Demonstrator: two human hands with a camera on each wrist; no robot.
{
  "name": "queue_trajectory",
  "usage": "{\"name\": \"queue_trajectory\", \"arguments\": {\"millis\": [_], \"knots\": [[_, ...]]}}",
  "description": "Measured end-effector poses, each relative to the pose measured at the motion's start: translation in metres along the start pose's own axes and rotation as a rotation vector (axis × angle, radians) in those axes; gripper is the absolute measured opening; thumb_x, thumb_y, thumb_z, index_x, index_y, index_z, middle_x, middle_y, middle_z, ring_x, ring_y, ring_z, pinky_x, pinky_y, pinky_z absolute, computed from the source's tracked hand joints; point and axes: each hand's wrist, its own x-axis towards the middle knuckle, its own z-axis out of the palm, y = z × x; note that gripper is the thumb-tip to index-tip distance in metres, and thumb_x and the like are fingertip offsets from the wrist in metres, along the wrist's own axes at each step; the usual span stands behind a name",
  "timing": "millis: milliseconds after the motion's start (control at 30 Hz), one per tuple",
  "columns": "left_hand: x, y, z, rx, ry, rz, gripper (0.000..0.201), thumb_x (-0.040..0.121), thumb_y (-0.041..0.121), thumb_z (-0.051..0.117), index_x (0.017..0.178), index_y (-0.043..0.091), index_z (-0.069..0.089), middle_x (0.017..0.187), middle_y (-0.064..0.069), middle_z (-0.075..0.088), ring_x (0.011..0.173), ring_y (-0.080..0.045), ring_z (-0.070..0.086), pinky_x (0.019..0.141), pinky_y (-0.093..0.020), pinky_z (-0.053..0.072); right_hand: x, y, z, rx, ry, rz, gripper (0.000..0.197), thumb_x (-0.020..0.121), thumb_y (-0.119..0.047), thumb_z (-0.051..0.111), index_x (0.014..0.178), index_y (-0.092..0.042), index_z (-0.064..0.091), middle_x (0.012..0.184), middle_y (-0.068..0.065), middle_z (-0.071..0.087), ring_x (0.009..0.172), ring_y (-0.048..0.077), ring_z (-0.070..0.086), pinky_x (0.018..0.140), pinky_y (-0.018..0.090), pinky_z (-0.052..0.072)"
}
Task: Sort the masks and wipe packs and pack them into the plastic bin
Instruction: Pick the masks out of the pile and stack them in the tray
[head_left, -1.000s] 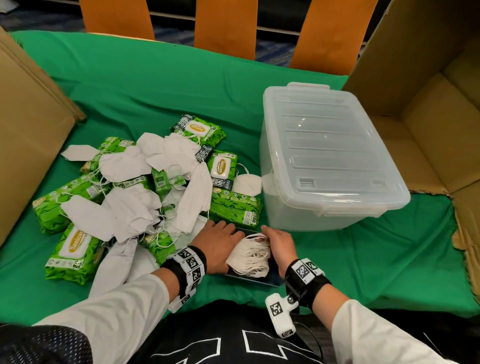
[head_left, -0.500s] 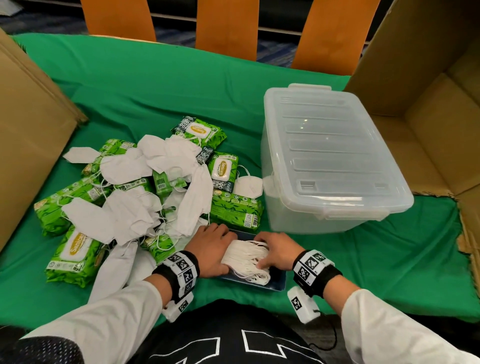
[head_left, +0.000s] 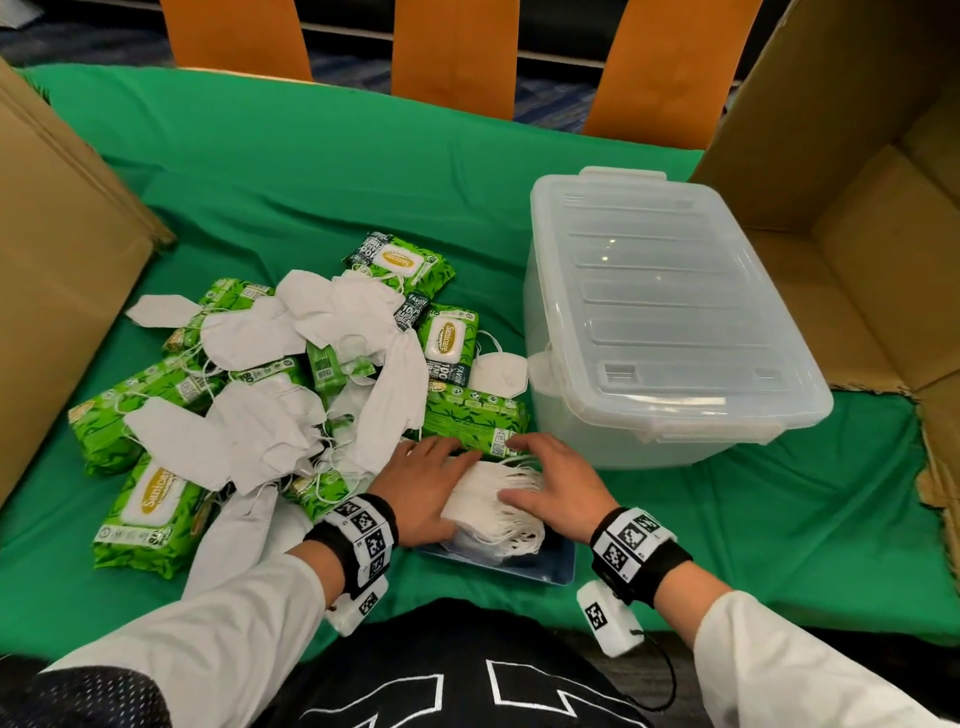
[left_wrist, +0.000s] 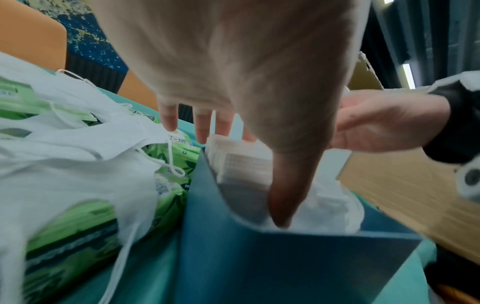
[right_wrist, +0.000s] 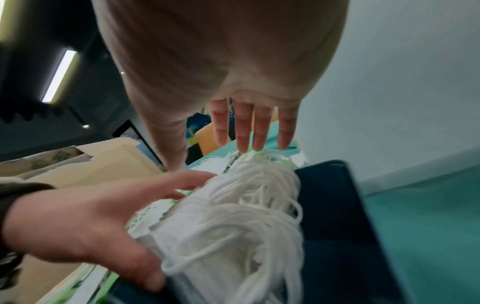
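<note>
A stack of white masks with ear loops on its right side lies in a shallow dark blue box near the table's front edge. My left hand presses flat against the stack's left side, fingers straight, thumb down inside the box. My right hand rests on the loops with straight, spread fingers. Loose white masks and green wipe packs lie heaped to the left. The clear plastic bin stands at right with its lid on.
Green cloth covers the table. Open cardboard boxes stand at the left and right edges. Orange chair backs line the far side. One wipe pack lies just beyond my fingertips.
My right hand has moved from the stack's right edge onto the ear loops, fingers spread. My left hand stays against the stack's left side. The pile and bin are unmoved.
</note>
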Motion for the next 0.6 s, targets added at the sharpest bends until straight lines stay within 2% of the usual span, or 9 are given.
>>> {"name": "queue_trajectory", "arguments": {"millis": [67,100,200,233,300,367,433,500,600], "knots": [[-0.002,-0.002,0.007,0.003,-0.068,0.004,0.117,0.074,0.075,0.062,0.16,0.026,-0.002,0.166,-0.011,0.015,0.152,-0.031,0.018,0.121,-0.055,0.021,0.005,-0.01,0.011,-0.039,-0.114,-0.064,0.095,0.073,-0.062,0.078,0.152,-0.027,0.038,0.153,-0.001,0.045,0.136,0.017,0.044,0.116,0.036,0.037],[-0.003,-0.004,0.008,-0.004,-0.067,-0.005,0.12,0.075,0.076,0.061,0.161,0.025,-0.004,0.168,-0.011,0.011,0.153,-0.031,0.015,0.123,-0.054,0.018,0.009,-0.013,0.02,-0.086,-0.158,-0.097,0.107,0.069,-0.068,0.077,0.156,-0.026,0.031,0.156,0.0,0.042,0.14,0.019,0.041,0.118,0.04,0.034],[-0.004,-0.011,0.005,-0.074,-0.037,-0.018,0.122,0.072,0.084,0.058,0.162,0.019,0.007,0.168,-0.01,0.013,0.152,-0.03,0.018,0.123,-0.05,0.022,0.016,-0.018,0.044,-0.329,-0.261,-0.117,0.13,0.065,-0.083,0.066,0.162,-0.021,0.006,0.167,0.004,0.022,0.152,0.023,0.021,0.123,0.057,0.018],[-0.004,-0.015,0.004,-0.132,-0.04,-0.025,0.122,0.072,0.083,0.061,0.162,0.018,0.011,0.167,-0.01,0.017,0.151,-0.03,0.023,0.122,-0.048,0.025,0.018,-0.018,0.048,-0.383,-0.279,-0.108,0.13,0.067,-0.084,0.064,0.162,-0.02,0.002,0.167,0.004,0.018,0.153,0.024,0.018,0.122,0.061,0.015],[-0.007,-0.023,0.002,-0.275,-0.043,-0.063,0.115,0.075,0.071,0.071,0.161,0.018,0.017,0.162,-0.01,0.027,0.145,-0.029,0.034,0.118,-0.043,0.033,0.023,-0.017,0.048,-0.418,-0.291,-0.102,0.123,0.073,-0.079,0.064,0.162,-0.021,0.004,0.165,0.005,0.024,0.15,0.026,0.026,0.12,0.062,0.02],[-0.012,-0.031,0.003,-0.401,-0.054,-0.106,0.106,0.077,0.055,0.077,0.16,0.021,0.021,0.156,-0.009,0.038,0.137,-0.027,0.045,0.111,-0.036,0.04,0.03,-0.013,0.042,-0.366,-0.287,-0.13,0.108,0.077,-0.073,0.067,0.159,-0.025,0.017,0.157,0.004,0.039,0.139,0.027,0.043,0.115,0.053,0.034],[-0.017,-0.034,0.005,-0.517,-0.074,-0.14,0.101,0.079,0.044,0.079,0.159,0.025,0.022,0.145,-0.01,0.053,0.123,-0.025,0.058,0.1,-0.031,0.047,0.034,-0.008,0.036,-0.306,-0.3,-0.161,0.099,0.078,-0.074,0.066,0.156,-0.029,0.024,0.152,0.004,0.047,0.131,0.027,0.052,0.108,0.048,0.043],[-0.021,-0.035,0.008,-0.609,-0.084,-0.174,0.097,0.081,0.037,0.08,0.159,0.028,0.023,0.13,-0.009,0.066,0.106,-0.023,0.066,0.089,-0.029,0.052,0.034,-0.007,0.037,-0.351,-0.313,-0.172,0.1,0.079,-0.078,0.061,0.156,-0.029,0.021,0.152,0.006,0.045,0.13,0.028,0.051,0.106,0.047,0.044],[-0.026,-0.037,0.01,-0.688,-0.095,-0.175,0.093,0.082,0.035,0.08,0.158,0.028,0.027,0.119,-0.004,0.07,0.097,-0.021,0.068,0.087,-0.03,0.053,0.031,-0.012,0.042,-0.474,-0.299,-0.167,0.105,0.08,-0.083,0.052,0.159,-0.027,0.012,0.156,0.007,0.034,0.136,0.031,0.043,0.11,0.052,0.04]]}}
